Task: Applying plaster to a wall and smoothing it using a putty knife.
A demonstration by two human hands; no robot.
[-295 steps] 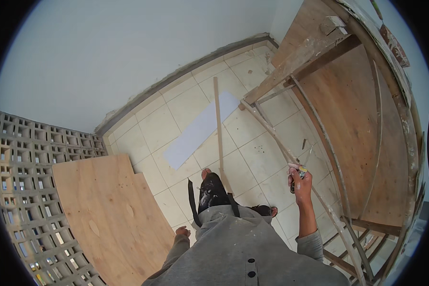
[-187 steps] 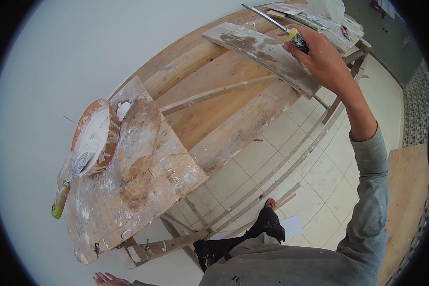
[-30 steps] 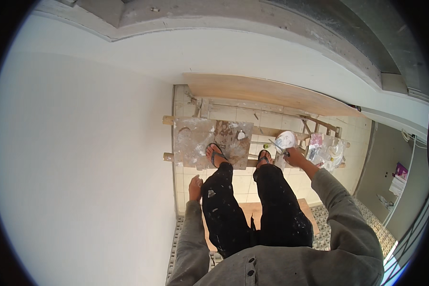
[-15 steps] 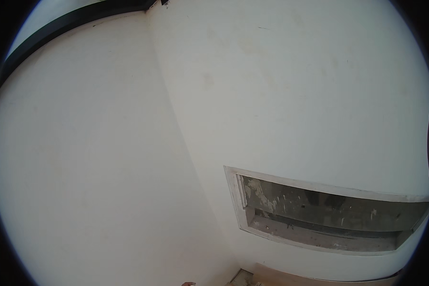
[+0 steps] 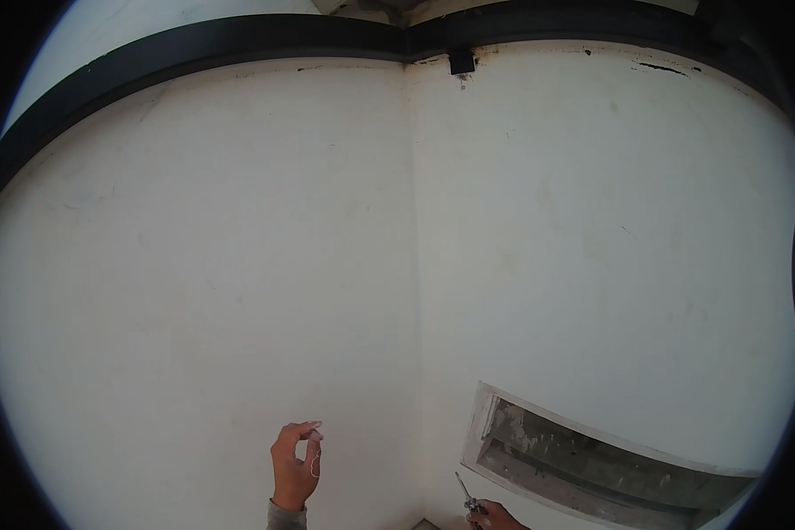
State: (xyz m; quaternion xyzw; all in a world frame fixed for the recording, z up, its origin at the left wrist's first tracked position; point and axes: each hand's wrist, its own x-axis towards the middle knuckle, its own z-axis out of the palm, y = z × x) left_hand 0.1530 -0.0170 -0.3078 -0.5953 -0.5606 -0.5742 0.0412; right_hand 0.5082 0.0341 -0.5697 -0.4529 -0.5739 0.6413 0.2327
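My left hand (image 5: 293,464) is raised in front of the white wall at lower centre, thumb and forefinger pinched together. From the pinch hangs a thin pale string (image 5: 315,465), curling down beside the palm; anything smaller between the fingertips is too small to tell. At the lower edge, right of centre, my right hand (image 5: 501,516) is closed round a screwdriver (image 5: 471,503). Its thin metal shaft points up and to the left, clear of the wall recess. Part of the right hand is cut off by the lower edge.
Two white walls (image 5: 238,265) meet in a corner at the middle. A dark beam (image 5: 238,37) runs along their top, with a small black bracket (image 5: 462,62) below it near the corner. A rectangular recess (image 5: 592,455) with a pale frame opens in the right wall.
The view has swung up and to the right, bringing the corner to the middle. My left hand has risen from the lower edge; my right hand with the screwdriver has come into view.
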